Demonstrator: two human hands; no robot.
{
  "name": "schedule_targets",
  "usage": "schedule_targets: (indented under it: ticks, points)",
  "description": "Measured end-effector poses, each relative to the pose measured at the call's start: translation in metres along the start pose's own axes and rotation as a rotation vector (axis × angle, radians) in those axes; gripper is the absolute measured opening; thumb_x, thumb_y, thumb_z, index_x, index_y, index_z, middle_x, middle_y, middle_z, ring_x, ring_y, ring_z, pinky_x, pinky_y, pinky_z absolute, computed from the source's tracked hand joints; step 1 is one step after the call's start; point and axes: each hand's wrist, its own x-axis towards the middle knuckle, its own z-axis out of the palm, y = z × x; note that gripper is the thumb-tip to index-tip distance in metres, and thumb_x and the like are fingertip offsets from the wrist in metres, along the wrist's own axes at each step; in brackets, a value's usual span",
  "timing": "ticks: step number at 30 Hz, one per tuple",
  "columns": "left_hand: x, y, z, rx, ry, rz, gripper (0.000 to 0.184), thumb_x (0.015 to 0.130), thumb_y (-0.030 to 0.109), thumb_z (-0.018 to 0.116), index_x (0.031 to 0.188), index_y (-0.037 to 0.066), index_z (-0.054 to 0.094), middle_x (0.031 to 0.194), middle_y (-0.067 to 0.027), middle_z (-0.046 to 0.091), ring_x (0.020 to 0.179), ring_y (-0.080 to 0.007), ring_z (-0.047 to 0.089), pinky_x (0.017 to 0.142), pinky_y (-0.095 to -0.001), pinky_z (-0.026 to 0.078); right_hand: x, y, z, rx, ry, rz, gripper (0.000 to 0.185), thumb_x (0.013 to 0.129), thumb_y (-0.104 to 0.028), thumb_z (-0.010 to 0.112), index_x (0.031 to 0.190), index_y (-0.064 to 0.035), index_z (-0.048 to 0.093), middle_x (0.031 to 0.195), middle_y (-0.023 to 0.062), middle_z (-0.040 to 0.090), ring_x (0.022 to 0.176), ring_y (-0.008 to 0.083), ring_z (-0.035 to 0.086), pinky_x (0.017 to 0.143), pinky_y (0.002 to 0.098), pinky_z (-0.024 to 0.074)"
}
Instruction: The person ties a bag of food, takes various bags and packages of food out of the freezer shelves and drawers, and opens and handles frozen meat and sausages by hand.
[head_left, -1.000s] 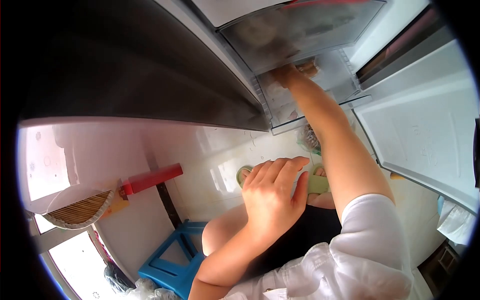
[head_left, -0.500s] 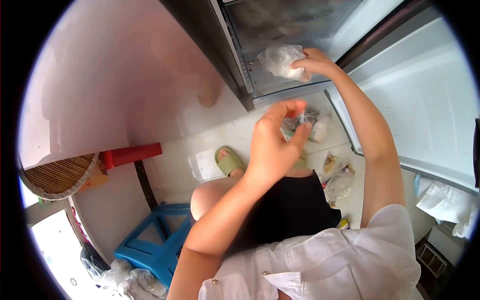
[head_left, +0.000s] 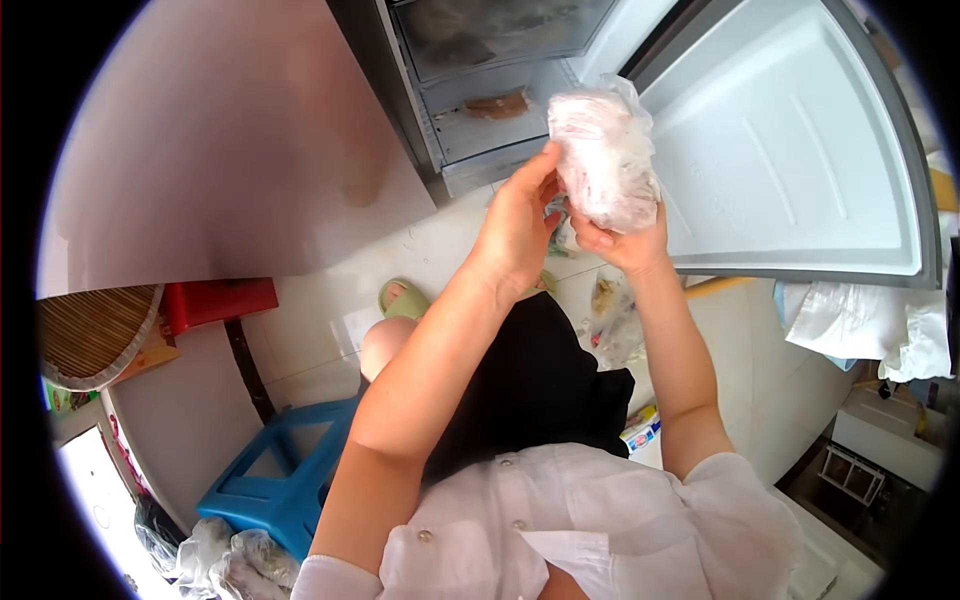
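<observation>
A pale pink, frosty-looking package in clear plastic wrap is held up in front of the open refrigerator compartment. My right hand grips its lower end from beneath. Against its left edge, my left hand has its fingertips on the wrap, fingers curled; some of them are partly hidden. Behind the package, a flat brownish item lies on the compartment floor, under a frosted drawer. Both hands are above a plastic bag on the floor, mostly covered by them.
The refrigerator door stands wide open at the right. Clear bags of food and a yellow-blue packet lie on the tiles. At the left are a blue plastic stool, a red box and a woven tray.
My right hand has brought the package out of the compartment toward me and turned it upright. My left hand, apart from it before, now touches its side. The view has shifted right.
</observation>
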Motion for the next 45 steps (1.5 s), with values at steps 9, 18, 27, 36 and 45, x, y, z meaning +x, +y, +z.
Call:
schedule_targets:
  ticks: [9,18,27,36,45]
  points:
    - [-0.008,0.001,0.002,0.247,-0.186,-0.042,0.051,0.080,0.038,0.066,0.119,0.008,0.054,0.117,-0.0045,0.057,0.115,-0.0159,0.043,0.103,-0.0368,0.022,-0.022,0.014,0.018,-0.475,0.141,-0.208,0.047,0.093,-0.045,0.041,0.109,-0.0028,0.052,0.072,0.0113,0.055,0.052,0.0181,0.048,0.044,0.0309,0.0386]
    - [0.013,-0.015,-0.002,-0.169,-0.062,-0.082,0.048,0.084,0.034,0.061,0.124,0.010,0.047,0.119,-0.0064,0.057,0.110,-0.0226,0.055,0.094,-0.0418,0.043,-0.029,-0.027,0.035,-0.796,0.603,-0.685,0.040,0.089,-0.020,0.063,0.119,0.0056,0.054,0.115,0.0111,0.059,0.103,0.0205,0.058,0.089,0.0333,0.0446]
    - [0.015,-0.018,-0.003,-0.172,-0.204,-0.192,0.055,0.086,0.044,0.059,0.127,0.009,0.049,0.121,-0.0054,0.057,0.112,-0.0204,0.053,0.097,-0.0413,0.040,-0.030,-0.071,0.092,-0.986,0.559,-0.928,0.026,0.089,-0.018,0.063,0.104,0.0038,0.063,0.098,0.0059,0.064,0.089,0.0107,0.057,0.081,0.0260,0.0435]
    - [-0.004,-0.017,0.015,0.093,-0.146,-0.183,0.065,0.077,0.042,0.068,0.130,0.011,0.047,0.123,-0.0066,0.054,0.112,-0.0210,0.053,0.094,-0.0426,0.043,-0.029,-0.110,0.132,-1.574,0.687,-0.736,0.035,0.080,-0.020,0.071,0.106,0.0020,0.063,0.092,0.0059,0.065,0.084,0.0112,0.058,0.075,0.0265,0.0446]
    - [0.005,-0.016,0.008,0.080,-0.231,-0.300,0.055,0.087,0.048,0.049,0.127,0.011,0.052,0.119,-0.0119,0.060,0.097,-0.0363,0.064,0.077,-0.0415,0.054,-0.009,-0.175,0.135,-1.437,0.449,-0.741,0.021,0.072,-0.010,0.077,0.089,0.0007,0.069,0.080,0.0088,0.069,0.067,0.0151,0.066,0.062,0.0263,0.0523]
